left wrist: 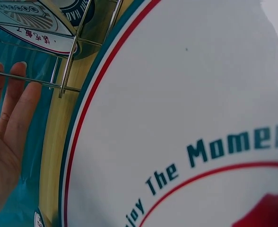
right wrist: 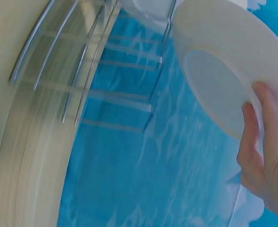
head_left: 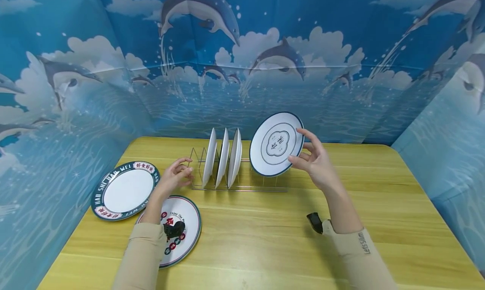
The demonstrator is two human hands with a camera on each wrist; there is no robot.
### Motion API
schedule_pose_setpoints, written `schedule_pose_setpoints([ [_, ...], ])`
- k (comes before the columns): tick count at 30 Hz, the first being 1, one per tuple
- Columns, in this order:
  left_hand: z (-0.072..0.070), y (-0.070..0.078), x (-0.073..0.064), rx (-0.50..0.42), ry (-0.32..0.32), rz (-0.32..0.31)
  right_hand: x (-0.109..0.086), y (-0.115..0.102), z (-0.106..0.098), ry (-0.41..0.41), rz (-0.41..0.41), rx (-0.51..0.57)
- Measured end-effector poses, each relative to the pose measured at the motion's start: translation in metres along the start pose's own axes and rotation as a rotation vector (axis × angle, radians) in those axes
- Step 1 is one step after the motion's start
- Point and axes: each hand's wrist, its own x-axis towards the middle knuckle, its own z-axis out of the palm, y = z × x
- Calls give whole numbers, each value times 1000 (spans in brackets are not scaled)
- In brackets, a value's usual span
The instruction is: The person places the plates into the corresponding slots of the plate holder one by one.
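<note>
My right hand [head_left: 316, 163] pinches the right edge of a white plate [head_left: 276, 145] with a dark rim and a printed centre. The plate is tilted above the right part of a wire dish rack [head_left: 261, 189]; its plain underside shows in the right wrist view, where my fingers [right wrist: 266, 118] lie against it. My left hand [head_left: 174, 178] holds the rack's left end, with fingertips [left wrist: 18, 68] at the wire in the left wrist view. Three plates [head_left: 209, 157] stand upright in the rack's left slots.
A green-rimmed plate [head_left: 100, 197] lies at the table's left. Nearer, under my left forearm, lies a white plate [head_left: 191, 227] with red and green print. A dolphin-patterned cloth [head_left: 227, 100] hangs behind the wooden table [head_left: 246, 248].
</note>
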Motion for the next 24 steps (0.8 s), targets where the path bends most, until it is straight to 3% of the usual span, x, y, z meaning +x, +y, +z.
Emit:
schedule_pose_setpoints([
  [10,0,0,0,-9,-5,2,9,6,34,-16,8,-182],
  [17,0,0,0,-10,-5,6,13,9,52,-21,-34,-334],
  [24,-1,0,1,-6,-5,11,18,13,68,-34,-25,-352],
])
